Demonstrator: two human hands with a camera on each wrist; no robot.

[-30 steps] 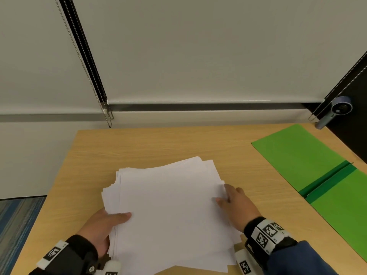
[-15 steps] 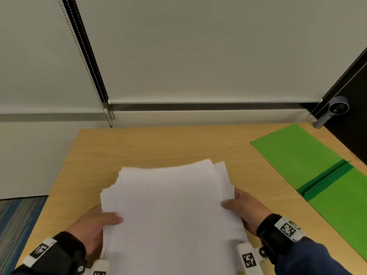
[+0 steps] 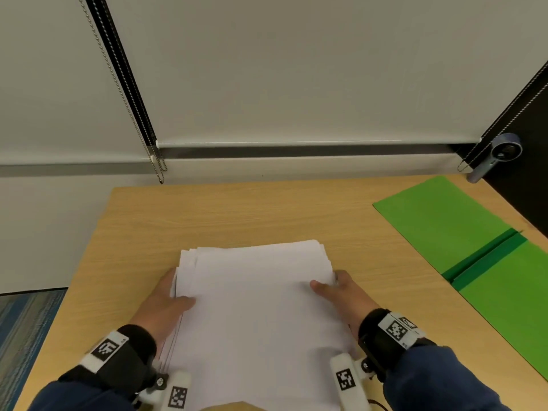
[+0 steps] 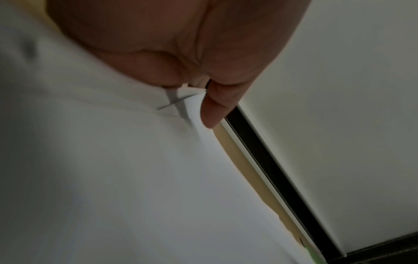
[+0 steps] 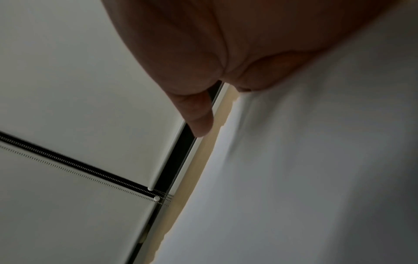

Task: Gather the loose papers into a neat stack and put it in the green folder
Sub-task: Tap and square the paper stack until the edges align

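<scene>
A stack of white papers [image 3: 258, 315] is held up off the wooden table [image 3: 267, 215] in front of me, its far edges still a little fanned. My left hand [image 3: 166, 304] grips the stack's left edge, thumb on top and fingers underneath. My right hand [image 3: 338, 295] grips the right edge the same way. The left wrist view shows the papers [image 4: 135, 169] under my left thumb [image 4: 214, 110]; the right wrist view shows the papers [image 5: 305, 169] beside my right thumb [image 5: 199, 117]. The green folder [image 3: 462, 250] lies open and flat at the table's right.
A lowered window blind [image 3: 281, 69] with bead chains [image 3: 157, 161] hangs behind the table. A small grey camera device [image 3: 498, 155] stands at the back right corner. Blue striped carpet [image 3: 23, 336] shows off the table's left edge.
The papers went from a loose spread on the table to a tighter stack lifted between both hands. Both hands moved inward and took hold of the side edges.
</scene>
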